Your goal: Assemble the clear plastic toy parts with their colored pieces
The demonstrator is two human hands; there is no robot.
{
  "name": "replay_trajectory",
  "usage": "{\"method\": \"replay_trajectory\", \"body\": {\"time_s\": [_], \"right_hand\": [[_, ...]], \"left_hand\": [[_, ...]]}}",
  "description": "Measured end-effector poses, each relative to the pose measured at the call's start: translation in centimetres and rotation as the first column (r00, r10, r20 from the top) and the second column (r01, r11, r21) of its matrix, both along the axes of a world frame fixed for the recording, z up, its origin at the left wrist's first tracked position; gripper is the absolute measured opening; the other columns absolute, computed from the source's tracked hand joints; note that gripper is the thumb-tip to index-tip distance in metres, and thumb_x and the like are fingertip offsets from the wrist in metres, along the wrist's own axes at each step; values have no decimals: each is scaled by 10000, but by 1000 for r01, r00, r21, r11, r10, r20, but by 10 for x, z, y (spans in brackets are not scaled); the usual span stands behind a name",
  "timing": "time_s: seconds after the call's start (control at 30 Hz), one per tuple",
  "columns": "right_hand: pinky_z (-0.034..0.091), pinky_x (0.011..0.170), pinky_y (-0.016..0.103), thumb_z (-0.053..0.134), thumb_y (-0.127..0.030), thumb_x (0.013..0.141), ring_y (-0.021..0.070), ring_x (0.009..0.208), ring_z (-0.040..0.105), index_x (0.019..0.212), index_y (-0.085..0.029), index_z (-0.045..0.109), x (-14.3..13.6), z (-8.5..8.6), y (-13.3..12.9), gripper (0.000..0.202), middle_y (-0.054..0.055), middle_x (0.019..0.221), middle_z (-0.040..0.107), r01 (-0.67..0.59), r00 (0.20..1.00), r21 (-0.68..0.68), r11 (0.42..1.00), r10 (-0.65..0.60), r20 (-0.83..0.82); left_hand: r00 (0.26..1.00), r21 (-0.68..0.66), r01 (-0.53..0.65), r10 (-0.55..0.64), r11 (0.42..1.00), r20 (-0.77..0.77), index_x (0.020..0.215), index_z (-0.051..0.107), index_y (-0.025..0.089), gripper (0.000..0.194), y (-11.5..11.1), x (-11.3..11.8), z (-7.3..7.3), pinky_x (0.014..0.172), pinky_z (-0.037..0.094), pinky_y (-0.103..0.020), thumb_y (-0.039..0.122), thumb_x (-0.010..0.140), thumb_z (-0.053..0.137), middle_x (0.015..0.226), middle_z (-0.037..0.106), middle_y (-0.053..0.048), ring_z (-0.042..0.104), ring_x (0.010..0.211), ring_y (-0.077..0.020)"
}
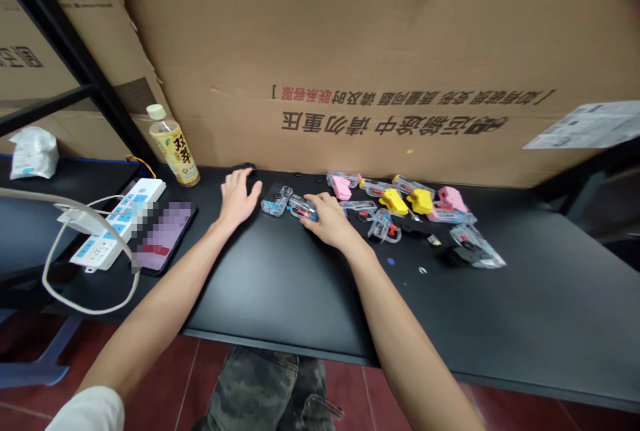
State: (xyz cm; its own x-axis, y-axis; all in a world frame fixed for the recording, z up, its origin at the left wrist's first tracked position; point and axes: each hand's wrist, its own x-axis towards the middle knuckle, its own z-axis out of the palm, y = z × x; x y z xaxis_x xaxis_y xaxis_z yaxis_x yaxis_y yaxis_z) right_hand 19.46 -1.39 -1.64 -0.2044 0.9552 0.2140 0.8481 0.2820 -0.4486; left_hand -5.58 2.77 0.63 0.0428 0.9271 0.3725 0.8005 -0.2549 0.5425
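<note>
My left hand (239, 196) rests on the black table with its fingers spread, its fingertips near a small black item at the back edge. Just right of it lies a clear plastic piece with a black part (277, 200), not touched by the hand. My right hand (326, 216) has its fingers curled over a clear plastic device with red and blue parts (302, 207), which sits on the table. Close to the right hand are a pink piece (342, 188), a clear padlock-shaped piece (384, 226) and yellow pieces (395, 202).
A yellow-labelled bottle (175, 148) stands at the back left, beside a white power strip (118, 224) with a cable and a phone (165, 238). A cardboard sheet (350, 38) rises behind the table (525, 298). A clear bag (477, 246) lies to the right.
</note>
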Motion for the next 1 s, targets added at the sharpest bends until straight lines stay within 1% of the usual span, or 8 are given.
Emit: {"method": "replay_trajectory", "body": {"time_s": [0.2,0.37,0.5,0.6,0.7,0.83,0.93,1.0], "right_hand": [[498,1055,513,691,-390,834,320,1130,628,1390,-171,582,-3,14,-1,607,156,1241,569,109,960,46,993,-93,-265],[514,1042,465,641,-473,906,273,1151,629,1393,-225,548,-31,35,-15,554,133,1259,578,-25,831,118,993,86,-550],[477,1104,461,632,-421,918,267,1227,601,1413,-244,516,-56,33,-25,538,124,1283,564,-220,817,127,967,254,-518],[449,1133,479,613,-397,923,279,1254,585,1417,-227,503,-60,27,-26,534,142,1315,544,-252,864,76,965,260,-431],[458,1124,487,614,-383,911,288,1228,599,1390,-201,517,-55,22,-22,522,159,1319,529,-153,903,41,987,157,-400],[478,1100,516,669,-356,852,296,1175,611,1355,-194,548,-44,18,-12,542,157,1273,541,53,886,90,995,-5,-463],[502,1086,539,751,-405,772,304,1171,604,1350,-186,569,-38,16,-5,644,135,1216,541,167,807,77,983,-92,-583],[573,1010,525,802,-462,714,305,1165,616,1345,-189,583,-36,16,-2,722,131,1253,513,189,698,-9,982,-141,-703]], "left_hand": [[985,-29,-31,26,999,-172,1534,418,178,574,15,-22,-5,1240,240,-533,353,987,415,1638,416,-149,276,1561,-318],[971,-10,7,-10,1000,-238,1465,510,167,540,13,-17,-7,1212,273,-531,373,970,455,1528,517,-185,401,1456,-348],[974,13,16,-12,1000,-227,1463,507,179,523,11,-16,-6,1184,319,-526,342,966,487,1524,496,-188,403,1441,-346],[982,-15,23,-25,1000,-185,1362,569,211,417,12,-18,-7,1165,344,-536,331,967,516,1540,483,-162,421,1431,-346],[994,-33,59,-61,998,-87,1204,611,205,273,13,-18,-8,1108,415,-474,299,956,546,1417,554,-144,527,1328,-298],[1000,-22,0,-1,1000,-22,1294,555,195,396,12,-16,-7,1084,426,-455,287,915,620,1394,530,-157,537,1301,-297],[988,-83,-120,111,989,-103,1235,608,192,382,11,-15,-6,1082,394,-511,401,916,641,1315,579,-165,498,1296,-360],[986,-121,-126,110,985,-128,1157,639,196,313,11,-15,-5,1057,399,-507,404,923,631,1240,616,-154,506,1255,-358]]}}
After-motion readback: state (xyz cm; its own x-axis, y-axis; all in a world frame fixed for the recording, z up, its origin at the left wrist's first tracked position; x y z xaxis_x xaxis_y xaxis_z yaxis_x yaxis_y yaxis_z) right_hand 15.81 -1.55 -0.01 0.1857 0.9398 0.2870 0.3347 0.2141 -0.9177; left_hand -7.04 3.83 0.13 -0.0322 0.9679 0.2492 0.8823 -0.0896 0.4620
